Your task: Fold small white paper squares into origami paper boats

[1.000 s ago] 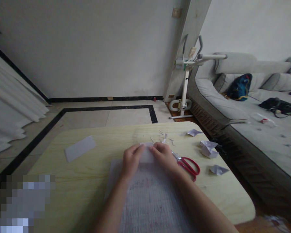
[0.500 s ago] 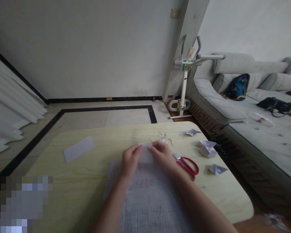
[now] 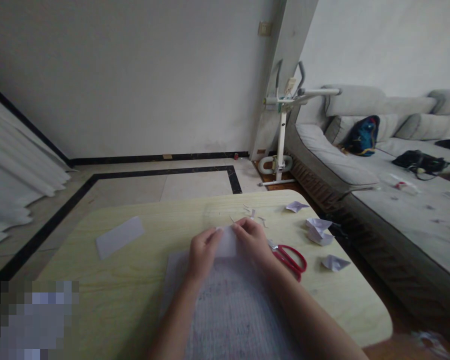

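My left hand (image 3: 205, 251) and my right hand (image 3: 252, 242) pinch the far corners of a small piece of white paper (image 3: 227, 243) between thumbs and fingers. The piece is above the far end of a large written sheet (image 3: 225, 315), which lies on the wooden table under my forearms. Scissors with red handles (image 3: 294, 260) lie just right of my right hand, their blades partly hidden by it. Thin paper scraps (image 3: 253, 214) are scattered beyond my hands.
Several folded paper shapes (image 3: 318, 231) rest along the right side of the table (image 3: 127, 285). A white paper rectangle (image 3: 120, 237) lies at the left. Beyond the table's right edge stands a grey sofa (image 3: 405, 220), with white exercise equipment (image 3: 282, 135) behind.
The view has shifted slightly, so the room appears a little lower and further left. My hands keep the same pinch on the paper, with little visible movement.
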A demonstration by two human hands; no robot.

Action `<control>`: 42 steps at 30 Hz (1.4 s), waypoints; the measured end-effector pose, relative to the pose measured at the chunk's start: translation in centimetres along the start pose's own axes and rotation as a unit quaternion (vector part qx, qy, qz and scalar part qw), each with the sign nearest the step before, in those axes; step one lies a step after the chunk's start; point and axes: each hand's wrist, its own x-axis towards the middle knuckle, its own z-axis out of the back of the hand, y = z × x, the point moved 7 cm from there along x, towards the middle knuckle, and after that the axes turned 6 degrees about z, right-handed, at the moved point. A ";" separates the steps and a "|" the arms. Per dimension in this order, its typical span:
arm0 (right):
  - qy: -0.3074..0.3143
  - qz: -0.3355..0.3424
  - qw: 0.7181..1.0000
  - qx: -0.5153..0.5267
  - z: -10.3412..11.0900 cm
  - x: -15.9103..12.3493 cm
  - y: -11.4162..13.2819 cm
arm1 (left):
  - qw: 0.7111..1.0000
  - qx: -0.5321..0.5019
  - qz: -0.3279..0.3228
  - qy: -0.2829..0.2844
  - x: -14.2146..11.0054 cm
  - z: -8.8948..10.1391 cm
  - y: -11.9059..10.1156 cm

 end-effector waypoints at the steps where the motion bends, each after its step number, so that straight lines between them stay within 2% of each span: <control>1: 0.001 0.003 1.000 -0.001 0.0 0.0 0.0 | 1.000 0.000 -0.001 -0.006 0.0 0.0 0.0; 6: 0.016 -0.012 1.000 0.005 -0.2 -0.1 -0.3 | 0.999 -0.003 -0.007 -0.034 0.0 0.5 -0.3; 20: 0.020 -0.045 0.998 0.030 -0.7 -0.5 0.0 | 0.998 -0.002 0.000 -0.055 -0.2 0.7 -0.4; 26: 0.020 -0.037 0.998 0.035 -0.7 -0.5 0.6 | 0.999 0.006 -0.009 -0.051 -0.1 0.7 -0.3; 30: 0.016 -0.042 0.999 0.029 -0.7 -0.5 0.3 | 0.999 -0.017 0.010 -0.045 -0.1 0.7 -0.1; 35: 0.049 -0.057 0.997 0.022 -0.9 -0.6 0.2 | 0.998 -0.024 0.021 -0.046 0.0 0.8 -0.1; 42: 0.037 -0.025 0.999 -0.021 -0.8 -0.7 1.1 | 0.998 -0.011 0.013 -0.058 -0.1 0.9 -0.2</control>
